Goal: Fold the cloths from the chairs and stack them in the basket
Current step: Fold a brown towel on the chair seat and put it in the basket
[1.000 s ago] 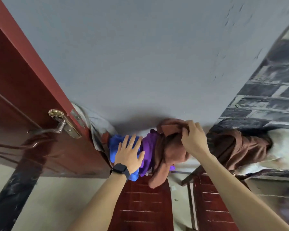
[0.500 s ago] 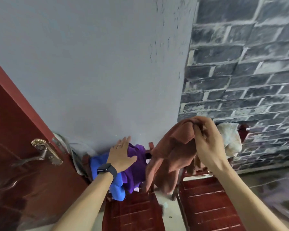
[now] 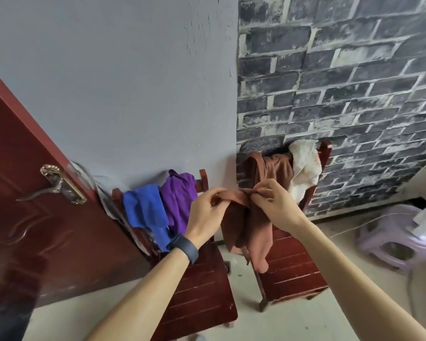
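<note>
I hold the rust-brown soft terry cloth up in the air, in front of the gap between the left dark red slatted wooden chair and the right dark red slatted wooden chair; its upper edge is bunched and the rest hangs in loose, twisted folds. My left hand pinches that edge, thumb against curled fingers; my right hand pinches it just beside, the two hands close together.

I judge it light and limp, with no stiffness to keep a crease; the nap should grip well rather than slip, and it is not fragile. Held bunched, it will stay twisted; I would take it by the two top corners so its own weight pulls it flat.

A bright blue cloth and a purple cloth drape the left chair's back; the basket is not in view.
</note>
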Demonstrator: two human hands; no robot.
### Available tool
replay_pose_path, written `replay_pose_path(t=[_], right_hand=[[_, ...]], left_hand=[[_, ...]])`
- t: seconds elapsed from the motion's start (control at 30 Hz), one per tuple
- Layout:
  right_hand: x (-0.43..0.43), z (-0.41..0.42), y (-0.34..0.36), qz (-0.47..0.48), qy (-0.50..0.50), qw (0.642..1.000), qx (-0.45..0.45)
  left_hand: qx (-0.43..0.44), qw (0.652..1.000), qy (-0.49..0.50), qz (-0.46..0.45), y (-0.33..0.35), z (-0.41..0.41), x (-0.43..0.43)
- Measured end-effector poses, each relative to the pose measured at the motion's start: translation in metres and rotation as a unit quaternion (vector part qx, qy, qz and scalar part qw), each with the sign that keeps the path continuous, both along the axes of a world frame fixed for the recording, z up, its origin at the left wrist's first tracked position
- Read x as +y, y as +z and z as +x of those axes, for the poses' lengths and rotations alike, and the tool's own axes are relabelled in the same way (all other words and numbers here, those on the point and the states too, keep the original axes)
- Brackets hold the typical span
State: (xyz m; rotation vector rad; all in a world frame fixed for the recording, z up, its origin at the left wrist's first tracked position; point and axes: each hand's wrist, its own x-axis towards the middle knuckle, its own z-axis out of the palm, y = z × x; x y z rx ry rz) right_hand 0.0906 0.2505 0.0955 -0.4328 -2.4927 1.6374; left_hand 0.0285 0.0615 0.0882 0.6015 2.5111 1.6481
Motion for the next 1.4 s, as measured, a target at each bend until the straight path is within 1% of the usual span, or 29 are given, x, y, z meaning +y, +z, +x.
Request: replay_pose_path(t=[0.07, 0.13, 0.17, 0.2, 0.27, 0.33, 0.4, 0.47, 0.5, 0.6, 0.7, 0.77, 0.83, 0.93, 1.03, 1.07, 1.13, 1.23, 1.33, 1.4], right_hand=[[-0.007, 0.013, -0.011, 0.063, -0.02, 0.998, -0.003], [-0.022, 0.032, -0.021, 0.13, -0.058, 0.988, 0.061], [-0.032, 0.042, -0.027, 0.156, -0.065, 0.981, 0.099], [-0.043, 0.051, -0.033, 0.177, -0.057, 0.976, 0.115], [-0.058, 0.062, -0.043, 0.203, -0.022, 0.975, 0.083], [-0.063, 0.064, -0.052, 0.172, -0.007, 0.985, 0.027], [-0.067, 0.062, -0.061, 0.162, 0.007, 0.987, 0.009], [-0.079, 0.059, -0.069, 0.177, 0.043, 0.983, 0.016], [-0.087, 0.056, -0.072, 0.17, 0.055, 0.984, 0.024], [-0.113, 0.044, -0.074, 0.128, 0.055, 0.989, 0.042], [-0.135, 0.031, -0.07, 0.11, 0.056, 0.989, 0.076], [-0.14, 0.026, -0.068, 0.111, 0.056, 0.987, 0.097], [-0.135, 0.022, -0.067, 0.13, 0.03, 0.988, 0.083], [-0.112, 0.018, -0.065, 0.213, -0.011, 0.975, 0.062], [-0.092, 0.018, -0.06, 0.272, 0.005, 0.96, 0.069], [-0.088, 0.018, -0.06, 0.298, 0.013, 0.952, 0.067], [-0.083, 0.019, -0.061, 0.334, 0.021, 0.941, 0.054], [-0.078, 0.025, -0.069, 0.331, 0.058, 0.942, 0.002], [-0.071, 0.037, -0.084, 0.273, 0.101, 0.955, -0.062], [-0.064, 0.047, -0.094, 0.251, 0.097, 0.961, -0.065]], left_hand=[[-0.031, 0.999, 0.008, -0.017, 0.0, 0.002, -0.006], [-0.051, 0.998, 0.003, -0.027, 0.003, 0.005, -0.01], [-0.055, 0.998, 0.002, -0.025, 0.005, 0.005, -0.01], [-0.056, 0.998, 0.003, -0.022, 0.009, 0.006, -0.011], [-0.045, 0.999, 0.0, -0.022, 0.017, 0.004, -0.015], [-0.031, 0.999, -0.015, -0.019, 0.024, 0.001, -0.022], [-0.038, 0.999, -0.03, -0.006, 0.029, 0.001, -0.035], [-0.06, 0.997, -0.045, 0.026, 0.032, 0.001, -0.049], [-0.073, 0.995, -0.053, 0.034, 0.034, 0.0, -0.057], [-0.114, 0.99, -0.079, 0.033, 0.041, -0.001, -0.079], [-0.13, 0.987, -0.088, 0.022, 0.045, -0.003, -0.101], [-0.132, 0.988, -0.074, 0.018, 0.047, -0.004, -0.116], [-0.105, 0.994, -0.035, 0.004, 0.046, -0.008, -0.133], [-0.059, 0.997, 0.032, -0.045, 0.038, -0.018, -0.163], [-0.052, 0.992, 0.061, -0.095, 0.027, -0.021, -0.186], [-0.053, 0.991, 0.061, -0.103, 0.024, -0.02, -0.189], [-0.067, 0.992, 0.062, -0.087, 0.02, -0.016, -0.19], [-0.065, 0.994, 0.065, -0.066, 0.017, -0.014, -0.181], [-0.07, 0.992, 0.097, -0.035, 0.018, -0.019, -0.174], [-0.077, 0.992, 0.097, -0.029, 0.019, -0.022, -0.172]])
